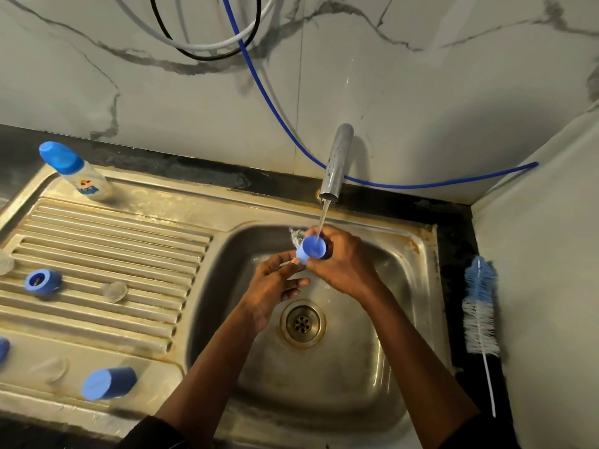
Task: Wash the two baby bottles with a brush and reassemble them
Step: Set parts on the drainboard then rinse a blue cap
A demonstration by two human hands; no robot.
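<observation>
Brush point(479, 306) beside sink point(220, 286), bottle point(77, 173) on drainboard point(113, 241)

I see the person's right hand point(343, 264) gripping a blue cap point(311, 247) under the tap point(335, 163) stream, left hand point(275, 286) touching its lower end. The brush point(479, 312) lies at three o'clock, the capped bottle point(77, 173) at ten.
</observation>
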